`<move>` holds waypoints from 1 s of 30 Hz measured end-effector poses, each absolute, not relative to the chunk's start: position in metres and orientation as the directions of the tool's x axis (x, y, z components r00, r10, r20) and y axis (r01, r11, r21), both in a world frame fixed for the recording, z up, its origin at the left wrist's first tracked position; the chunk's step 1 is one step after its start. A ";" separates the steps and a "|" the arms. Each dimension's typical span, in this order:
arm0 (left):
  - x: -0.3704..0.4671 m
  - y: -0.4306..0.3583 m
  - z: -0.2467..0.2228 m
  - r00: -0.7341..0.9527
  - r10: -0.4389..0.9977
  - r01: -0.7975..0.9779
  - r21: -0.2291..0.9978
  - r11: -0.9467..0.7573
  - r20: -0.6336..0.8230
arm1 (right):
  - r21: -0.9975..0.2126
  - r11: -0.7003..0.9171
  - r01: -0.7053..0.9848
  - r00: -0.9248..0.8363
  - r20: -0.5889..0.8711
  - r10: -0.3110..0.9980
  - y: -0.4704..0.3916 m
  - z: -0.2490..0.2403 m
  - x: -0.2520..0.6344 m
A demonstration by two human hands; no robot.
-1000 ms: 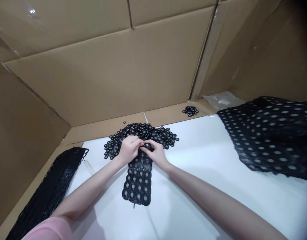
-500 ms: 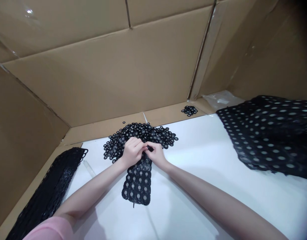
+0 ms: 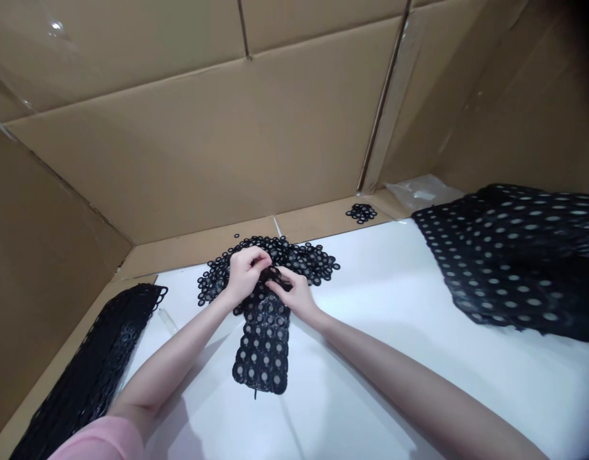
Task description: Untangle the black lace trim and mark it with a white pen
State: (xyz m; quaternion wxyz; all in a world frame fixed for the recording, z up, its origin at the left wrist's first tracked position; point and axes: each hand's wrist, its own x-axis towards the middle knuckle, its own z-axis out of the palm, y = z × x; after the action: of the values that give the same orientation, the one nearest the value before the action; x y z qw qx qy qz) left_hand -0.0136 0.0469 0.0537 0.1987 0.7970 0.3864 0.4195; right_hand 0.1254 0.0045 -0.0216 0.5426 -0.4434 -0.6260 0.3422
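A narrow black rubber sheet (image 3: 262, 351) with rows of round pale spots lies on the white table, its far end raised and bunched up. My right hand (image 3: 298, 297) pinches that bunched end between thumb and fingers. Just left of it and slightly higher, my left hand (image 3: 246, 273) is closed in a pinch over the sheet's end; whatever lies between its fingertips is too small to make out. Behind both hands spreads a heap of small black rings (image 3: 308, 260), partly covered by the left hand.
A wide spotted black sheet (image 3: 505, 275) lies at the right. To the left rests a long stack of black strips (image 3: 93, 364), with a clear pen-like tube (image 3: 168, 321) beside it. A small ring pile (image 3: 361, 213) and a plastic bag (image 3: 421, 190) sit by the cardboard wall (image 3: 285, 140).
My left hand has moved up and left, parting from the right hand. The right hand has shifted slightly, and more of the bunched sheet end shows between them.
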 end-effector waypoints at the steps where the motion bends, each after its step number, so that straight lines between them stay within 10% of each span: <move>1: -0.013 0.048 0.055 0.323 0.806 0.419 0.688 -0.592 0.496 | -0.913 0.374 0.166 -0.023 0.375 0.927 0.005 -0.022 0.125; 13: -0.036 0.097 0.055 -0.005 0.882 0.147 0.873 -0.465 0.471 | -0.922 0.340 0.186 0.031 0.352 0.936 0.003 -0.020 0.126; 20: -0.048 0.088 0.040 0.333 0.755 0.623 0.468 -0.626 0.565 | -0.917 0.362 0.169 0.037 0.372 0.927 -0.003 -0.011 0.127; 25: -0.058 0.061 0.049 0.363 0.595 0.509 0.382 -0.771 0.717 | -0.922 0.349 0.167 0.082 0.365 0.927 -0.002 -0.013 0.128; 30: -0.060 0.041 0.038 0.696 0.425 0.366 0.223 -0.903 0.578 | -0.919 0.359 0.160 0.118 0.379 0.918 0.000 -0.015 0.129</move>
State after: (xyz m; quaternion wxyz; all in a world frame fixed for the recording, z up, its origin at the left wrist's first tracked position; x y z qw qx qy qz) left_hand -0.0602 0.0406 0.0376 0.0454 0.9198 0.2150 0.3250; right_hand 0.1287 0.0003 -0.0147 0.5859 -0.4645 -0.5799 0.3234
